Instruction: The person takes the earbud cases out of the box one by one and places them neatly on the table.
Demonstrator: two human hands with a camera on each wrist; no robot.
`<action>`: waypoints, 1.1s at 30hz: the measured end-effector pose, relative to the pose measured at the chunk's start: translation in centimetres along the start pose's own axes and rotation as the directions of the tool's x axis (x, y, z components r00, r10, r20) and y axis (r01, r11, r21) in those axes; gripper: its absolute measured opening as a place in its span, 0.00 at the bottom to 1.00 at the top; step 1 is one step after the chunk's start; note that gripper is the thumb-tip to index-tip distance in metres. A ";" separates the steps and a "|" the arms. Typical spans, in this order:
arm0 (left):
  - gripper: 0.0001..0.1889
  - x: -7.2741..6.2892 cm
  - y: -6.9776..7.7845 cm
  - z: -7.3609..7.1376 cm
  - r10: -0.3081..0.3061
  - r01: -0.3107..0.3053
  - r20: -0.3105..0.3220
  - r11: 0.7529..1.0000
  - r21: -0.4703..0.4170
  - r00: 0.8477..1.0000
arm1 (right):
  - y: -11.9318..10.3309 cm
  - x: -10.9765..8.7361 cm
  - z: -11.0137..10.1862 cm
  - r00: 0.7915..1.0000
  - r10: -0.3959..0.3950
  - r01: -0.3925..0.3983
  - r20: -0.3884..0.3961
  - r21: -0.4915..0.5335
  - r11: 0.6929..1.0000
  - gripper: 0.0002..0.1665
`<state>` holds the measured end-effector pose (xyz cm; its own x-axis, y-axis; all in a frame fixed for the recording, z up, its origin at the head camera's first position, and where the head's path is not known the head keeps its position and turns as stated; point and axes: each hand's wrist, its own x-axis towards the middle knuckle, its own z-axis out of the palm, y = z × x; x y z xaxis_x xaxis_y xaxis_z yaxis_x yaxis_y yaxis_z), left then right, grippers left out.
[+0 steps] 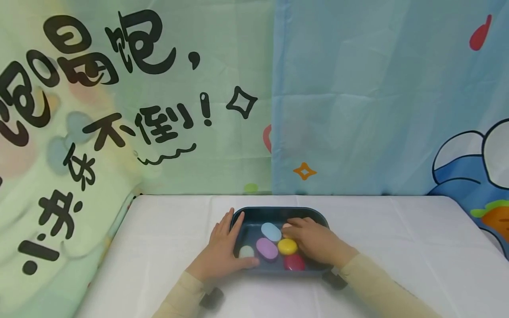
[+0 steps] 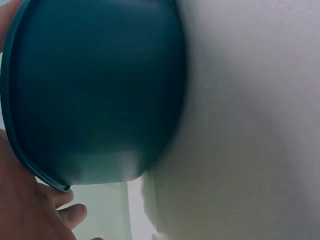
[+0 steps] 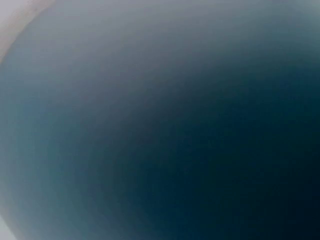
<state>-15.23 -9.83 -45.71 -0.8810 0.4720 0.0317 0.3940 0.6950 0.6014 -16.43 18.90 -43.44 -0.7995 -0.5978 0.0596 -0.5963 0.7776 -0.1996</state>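
A dark teal tray (image 1: 278,213) stands on the white cloth with several smooth oval pieces inside. My left hand (image 1: 222,254) rests on its left end, fingers spread and straight, thumb by the near rim. In the left wrist view, fingers (image 2: 72,215) show past the tray's outer wall (image 2: 100,90). Inside the tray's right part, my right hand (image 1: 318,238) pinches a pale peach piece (image 1: 286,226), mostly covered by the fingers. Around it lie a light blue oval (image 1: 271,232), a yellow one (image 1: 287,247), a purple one (image 1: 267,248) and a red one (image 1: 294,263).
A whitish piece (image 1: 246,252) lies in the tray's near left corner, by the left thumb. White cloth (image 1: 171,229) covers the table. Printed curtains (image 1: 338,88) hang behind and along the left side. The right wrist view is dark and blurred.
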 end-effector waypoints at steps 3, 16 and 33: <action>0.64 0.0 0.0 0.2 0.007 -0.007 -0.003 1.000 -0.004 1.000 | -0.1 -0.1 0.2 1.000 0.021 -0.021 -0.012 -0.015 1.000 0.19; 0.71 0.0 0.0 0.4 0.001 -0.001 -0.013 1.000 -0.003 1.000 | -0.2 0.1 0.7 0.992 0.123 -0.123 -0.011 0.018 0.992 0.13; 0.73 -0.1 -0.1 0.7 -0.010 0.009 -0.012 0.999 -0.047 1.000 | 0.3 -0.3 0.5 0.982 0.124 -0.116 -0.142 0.065 0.991 0.18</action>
<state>-15.02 -9.54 -46.35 -0.8878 0.4588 0.0356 0.3733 0.6729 0.6387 -16.39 19.22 -43.98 -0.8693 -0.4631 0.1728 -0.4939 0.8271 -0.2683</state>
